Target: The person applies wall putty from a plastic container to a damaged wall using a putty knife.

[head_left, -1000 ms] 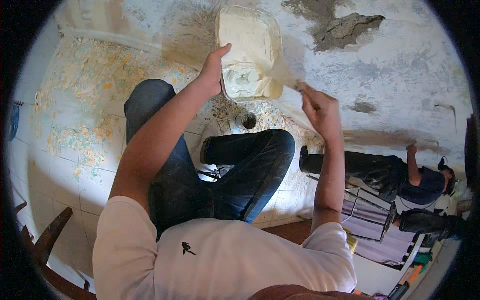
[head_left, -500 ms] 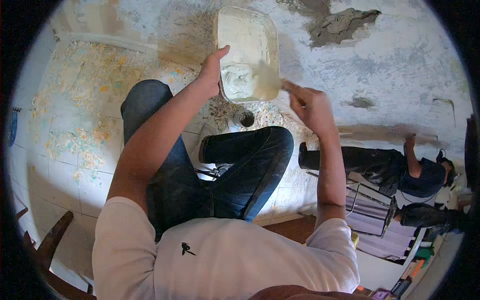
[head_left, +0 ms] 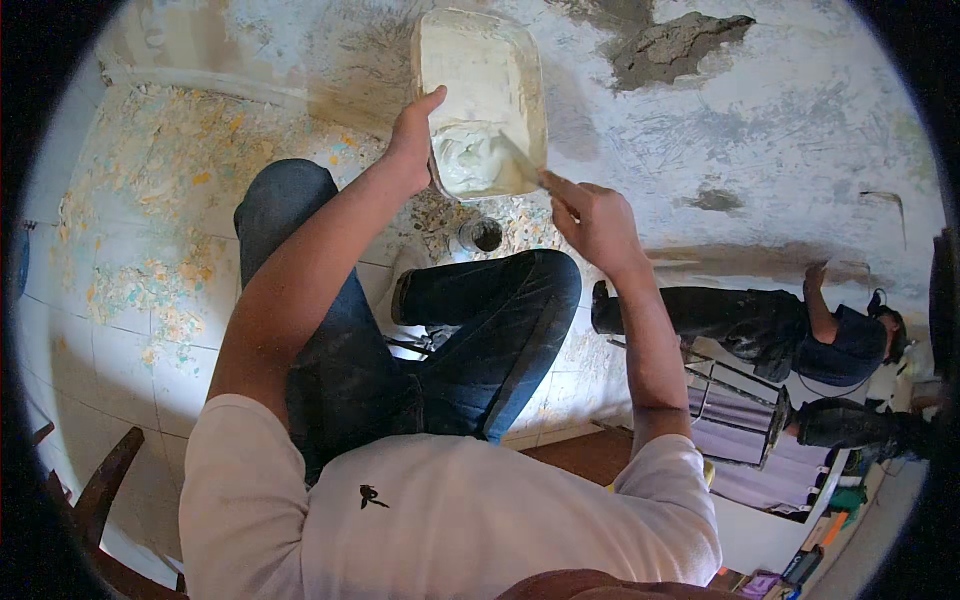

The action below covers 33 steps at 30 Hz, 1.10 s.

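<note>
A pale rectangular tub (head_left: 540, 90) is tilted so its inside faces me, its walls smeared with cream-coloured paste. My left hand (head_left: 412, 140) grips the tub's left side, thumb over the rim and fingers hidden behind it. A glossy mound of whitish putty (head_left: 470, 160) lies in the tub's near end. My right hand (head_left: 597, 220) is closed round the handle of a putty knife (head_left: 520, 158) at the near right corner. Its blade dips into the putty, slightly blurred and partly coated.
Below the tub, an open can (head_left: 486, 236) stands among paint flakes (head_left: 190, 190) strewn over the tiled floor. The wall ahead (head_left: 800, 120) has a rough grey patch (head_left: 680, 50). At right are another person (head_left: 840, 345) and a metal-framed stand (head_left: 735, 405). A wooden chair (head_left: 105, 480) is at lower left.
The tub and both hands have shifted slightly left in view. The knife has moved left and down deeper into the putty, and the mound's surface looks stirred.
</note>
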{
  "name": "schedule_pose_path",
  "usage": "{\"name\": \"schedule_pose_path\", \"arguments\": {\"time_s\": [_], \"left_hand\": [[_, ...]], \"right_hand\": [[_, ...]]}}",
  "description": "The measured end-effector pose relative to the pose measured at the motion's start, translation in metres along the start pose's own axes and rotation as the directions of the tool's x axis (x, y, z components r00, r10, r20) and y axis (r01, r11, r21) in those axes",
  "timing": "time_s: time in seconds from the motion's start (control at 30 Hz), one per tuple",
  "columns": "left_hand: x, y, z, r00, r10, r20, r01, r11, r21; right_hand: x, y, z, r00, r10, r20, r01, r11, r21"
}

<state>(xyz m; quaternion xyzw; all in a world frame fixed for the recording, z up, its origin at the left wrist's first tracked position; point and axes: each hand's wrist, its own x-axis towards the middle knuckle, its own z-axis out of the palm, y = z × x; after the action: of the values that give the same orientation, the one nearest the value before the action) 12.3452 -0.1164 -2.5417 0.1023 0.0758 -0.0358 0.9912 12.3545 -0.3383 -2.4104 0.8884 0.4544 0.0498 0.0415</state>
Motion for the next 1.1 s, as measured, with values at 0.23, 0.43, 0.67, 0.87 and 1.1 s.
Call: {"name": "schedule_pose_path", "arguments": {"time_s": [0.23,0.43,0.67,0.87,1.1], "left_hand": [[0.01,-0.006,-0.007,0.998,0.015,-0.061,-0.008,0.994,0.106],[0.012,-0.012,0.006,1.0,-0.005,0.004,0.005,0.996,0.087],[0.011,-0.014,0.014,1.0,0.012,0.02,-0.014,0.997,0.077],[0.013,-0.01,0.019,0.987,-0.074,0.14,0.078,0.997,-0.024],[0.021,-0.026,0.022,0.998,-0.041,0.054,0.038,0.997,0.066]], "right_hand": [[0.014,-0.017,0.002,1.0,-0.018,0.002,0.017,0.968,0.252],[0.022,-0.01,-0.019,0.986,0.062,-0.154,-0.001,0.93,0.368],[0.005,-0.009,-0.02,0.99,0.107,-0.092,-0.091,0.982,0.169],[0.003,0.027,-0.008,0.943,0.126,-0.308,-0.12,0.992,0.038],[-0.011,0.001,-0.045,0.967,0.028,-0.255,-0.06,0.991,-0.117]]}}
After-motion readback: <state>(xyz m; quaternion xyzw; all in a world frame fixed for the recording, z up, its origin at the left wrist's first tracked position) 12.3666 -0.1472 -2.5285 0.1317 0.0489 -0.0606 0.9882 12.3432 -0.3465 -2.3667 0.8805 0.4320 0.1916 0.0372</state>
